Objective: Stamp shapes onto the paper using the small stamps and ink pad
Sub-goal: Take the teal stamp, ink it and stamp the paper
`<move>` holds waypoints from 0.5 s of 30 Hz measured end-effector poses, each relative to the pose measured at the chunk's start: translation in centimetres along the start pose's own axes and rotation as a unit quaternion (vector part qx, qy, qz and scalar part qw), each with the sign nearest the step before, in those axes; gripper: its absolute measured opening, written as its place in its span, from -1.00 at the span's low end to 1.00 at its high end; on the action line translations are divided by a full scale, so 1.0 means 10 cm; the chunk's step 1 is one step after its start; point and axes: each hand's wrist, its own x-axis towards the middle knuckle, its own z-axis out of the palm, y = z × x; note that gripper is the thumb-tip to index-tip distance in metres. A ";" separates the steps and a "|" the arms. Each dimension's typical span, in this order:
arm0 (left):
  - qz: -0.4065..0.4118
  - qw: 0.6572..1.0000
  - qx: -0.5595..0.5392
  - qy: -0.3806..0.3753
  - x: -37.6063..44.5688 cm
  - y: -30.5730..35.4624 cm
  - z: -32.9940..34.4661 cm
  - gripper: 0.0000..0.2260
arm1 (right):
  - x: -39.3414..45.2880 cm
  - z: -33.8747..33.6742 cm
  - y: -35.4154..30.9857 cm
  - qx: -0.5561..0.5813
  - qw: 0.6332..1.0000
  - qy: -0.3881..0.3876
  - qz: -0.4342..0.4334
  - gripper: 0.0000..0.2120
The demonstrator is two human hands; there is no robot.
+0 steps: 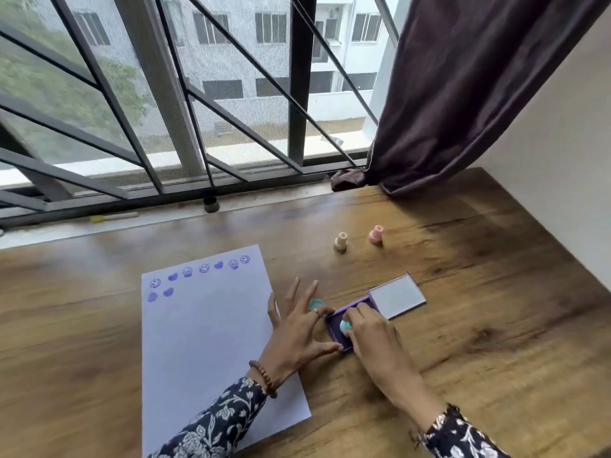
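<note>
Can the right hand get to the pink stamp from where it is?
Probably yes. The right hand is busy pressing a teal stamp into the ink pad, but only bare table lies between it and the pink stamp, past the open lid.

wooden table [463, 325] | dark curtain [463, 94] | window grille [297, 77] | sill: maybe small cup [211, 204]

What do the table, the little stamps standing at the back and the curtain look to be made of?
Table: wood or a wood-look laminate, brown with dark grain streaks and a soft sheen. Cream stamp and pink stamp: probably smooth moulded plastic in pastel colours, though too small to be sure. Curtain: dark purple cloth, hanging in soft folds.
</note>
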 end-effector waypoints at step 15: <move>-0.162 0.976 -0.005 0.146 -1.05 -1.09 -0.77 -0.48 | 0.62 -0.32 -0.88 0.063 0.984 -0.168 0.004 -0.89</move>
